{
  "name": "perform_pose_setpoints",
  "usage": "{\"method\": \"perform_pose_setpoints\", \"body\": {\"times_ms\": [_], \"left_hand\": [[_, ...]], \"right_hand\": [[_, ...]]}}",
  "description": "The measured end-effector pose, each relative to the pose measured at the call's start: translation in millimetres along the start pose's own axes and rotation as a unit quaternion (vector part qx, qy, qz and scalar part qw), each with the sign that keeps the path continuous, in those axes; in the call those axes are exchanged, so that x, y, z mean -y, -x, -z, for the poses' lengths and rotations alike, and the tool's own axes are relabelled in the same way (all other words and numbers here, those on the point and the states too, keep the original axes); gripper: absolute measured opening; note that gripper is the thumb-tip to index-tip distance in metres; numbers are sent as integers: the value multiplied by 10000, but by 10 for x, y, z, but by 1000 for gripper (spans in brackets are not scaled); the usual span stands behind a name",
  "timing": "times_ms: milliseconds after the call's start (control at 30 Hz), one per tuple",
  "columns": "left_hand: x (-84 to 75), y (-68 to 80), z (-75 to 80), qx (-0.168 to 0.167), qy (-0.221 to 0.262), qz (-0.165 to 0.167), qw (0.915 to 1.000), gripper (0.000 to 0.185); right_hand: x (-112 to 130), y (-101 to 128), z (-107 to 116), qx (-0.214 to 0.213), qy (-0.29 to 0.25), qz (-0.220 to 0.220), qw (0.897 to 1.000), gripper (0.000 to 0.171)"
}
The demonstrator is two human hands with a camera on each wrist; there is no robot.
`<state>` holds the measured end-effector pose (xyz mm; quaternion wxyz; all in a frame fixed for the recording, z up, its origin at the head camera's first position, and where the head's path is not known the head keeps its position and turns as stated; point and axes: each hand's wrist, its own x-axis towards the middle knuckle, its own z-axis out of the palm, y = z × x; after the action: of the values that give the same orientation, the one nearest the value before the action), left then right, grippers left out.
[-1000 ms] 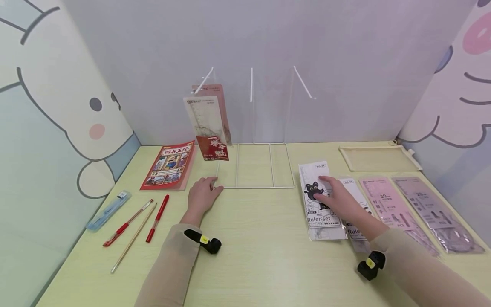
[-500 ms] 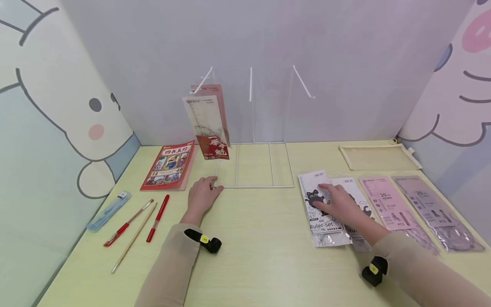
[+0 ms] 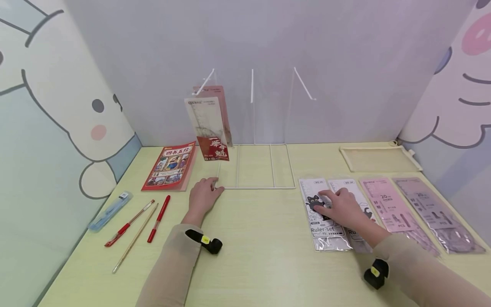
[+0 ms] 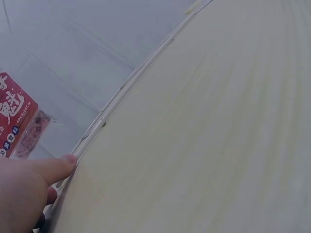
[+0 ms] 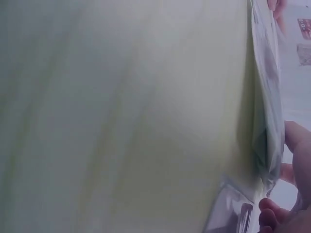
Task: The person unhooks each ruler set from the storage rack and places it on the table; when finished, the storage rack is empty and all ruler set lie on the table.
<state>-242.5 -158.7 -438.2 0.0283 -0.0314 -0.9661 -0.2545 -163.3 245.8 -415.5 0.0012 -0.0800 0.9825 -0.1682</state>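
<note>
My left hand (image 3: 203, 197) holds the near left corner of a white wire display rack (image 3: 257, 188); in the left wrist view its thumb (image 4: 65, 162) lies on the wire. Two ruler-set packets (image 3: 207, 121) hang from the rack's left hook. My right hand (image 3: 343, 209) grips a white ruler set (image 3: 326, 232) with a black cat print, thumb and index finger over its face. In the right wrist view the packet (image 5: 267, 92) appears edge-on, close over the table. A second cat ruler set (image 3: 349, 183) lies under and beside that hand.
Pink (image 3: 387, 204) and mauve ruler sets (image 3: 429, 204) lie at right, a mesh pouch (image 3: 379, 159) behind them. At left are a red booklet (image 3: 168, 168), a blue packet (image 3: 110, 212), a red gel pen (image 3: 128, 224), a pencil (image 3: 134, 241) and a red pen (image 3: 159, 219).
The cat ruler set has moved toward me and come down flat beside its twin, my right hand shifting slightly right and nearer with it. My left hand stays on the rack corner.
</note>
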Motion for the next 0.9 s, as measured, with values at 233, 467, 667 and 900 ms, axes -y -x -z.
{"method": "perform_pose_setpoints", "body": {"times_ms": [233, 467, 667, 900], "left_hand": [[-4, 12, 12, -12, 6, -11, 10000, 48], [-11, 15, 18, -20, 17, -5, 10000, 48], [0, 8, 18, -16, 8, 32, 10000, 48], [-16, 9, 22, 43, -14, 52, 10000, 47]], "right_hand": [[41, -62, 82, -66, -275, -25, 9996, 71], [313, -322, 159, 105, -1097, 290, 9935, 74], [744, -637, 168, -28, -2089, 958, 9732, 72], [1189, -933, 122, -153, -2572, 1347, 9568, 67]]}}
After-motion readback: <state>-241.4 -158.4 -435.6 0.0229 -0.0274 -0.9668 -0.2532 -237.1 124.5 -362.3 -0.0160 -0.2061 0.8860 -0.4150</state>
